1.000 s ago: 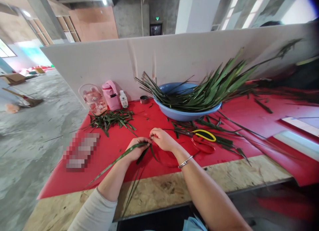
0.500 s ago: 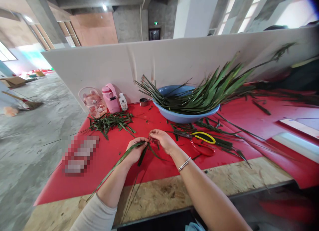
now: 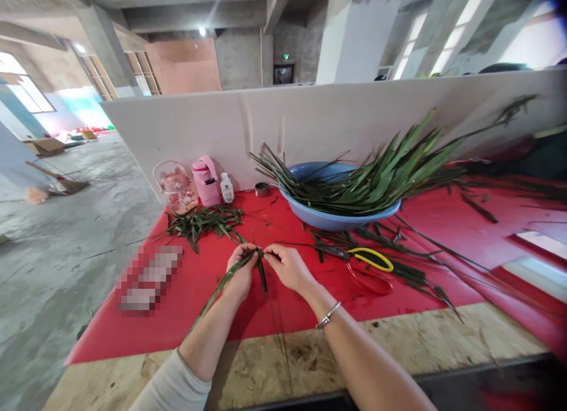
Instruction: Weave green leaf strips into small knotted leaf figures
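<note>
Running diagonally near-left, leaf strip [image 3: 220, 288], pinched

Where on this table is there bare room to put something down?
Bare red mat between the right hand and the wooden edge. Crowded by the basin, scissors and the trimmings. The left hand grips a leaf.

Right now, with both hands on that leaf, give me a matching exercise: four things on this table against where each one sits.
Things:
1. scissors
2. blue basin
3. pink bottle
4. leaf strip

Places:
A. against the white board, at the table's far left
B. pinched between the left hand and right hand
C. flat on the red sheet, right of the hands
D. behind the scissors, filled with long green leaves

Pairs: 1-C, 2-D, 3-A, 4-B
</note>
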A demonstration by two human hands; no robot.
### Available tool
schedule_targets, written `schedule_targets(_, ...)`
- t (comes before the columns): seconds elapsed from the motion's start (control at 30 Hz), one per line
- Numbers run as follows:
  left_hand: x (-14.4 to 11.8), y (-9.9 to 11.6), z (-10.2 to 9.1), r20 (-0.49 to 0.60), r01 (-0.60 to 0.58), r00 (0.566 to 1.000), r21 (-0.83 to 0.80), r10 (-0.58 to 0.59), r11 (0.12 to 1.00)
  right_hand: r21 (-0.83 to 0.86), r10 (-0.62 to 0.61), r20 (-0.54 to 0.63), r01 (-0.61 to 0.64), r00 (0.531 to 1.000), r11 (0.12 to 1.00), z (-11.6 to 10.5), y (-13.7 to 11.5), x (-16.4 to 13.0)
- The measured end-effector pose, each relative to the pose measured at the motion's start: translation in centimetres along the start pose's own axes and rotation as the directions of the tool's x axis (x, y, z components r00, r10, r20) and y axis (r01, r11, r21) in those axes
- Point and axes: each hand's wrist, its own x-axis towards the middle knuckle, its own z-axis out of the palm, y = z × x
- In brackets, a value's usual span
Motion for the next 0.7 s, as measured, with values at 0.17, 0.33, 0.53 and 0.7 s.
schedule_targets(0.17,-0.1,-0.2,0.0,-0.042,0.066,0.996,-0.133,-0.072,0.989,-0.143,-0.117,0.076,0.127,0.990,0.981,0.3,-0.4,-0.1)
schedule_targets(0.33,-0.3,-0.7,0.0,-0.041,0.105,0.993,-0.173,-0.113,0.979,-0.167,-0.152,0.183,0.183,0.971,0.969,-0.3,-0.5,-0.1)
schedule_targets(0.53,-0.3,-1.0,0.0,-0.060,0.117,0.990,-0.139,-0.126,0.983,-0.156,-0.137,0.188,0.168,0.973,0.973,0.0,-0.3,-0.3)
schedule_targets(0.7,0.1,-0.3,-0.1,-0.076,0.100,0.991,-0.139,-0.111,0.985,-0.050,0.015,0.133,-0.008,0.991,0.999,-2.3,-0.2,-0.3)
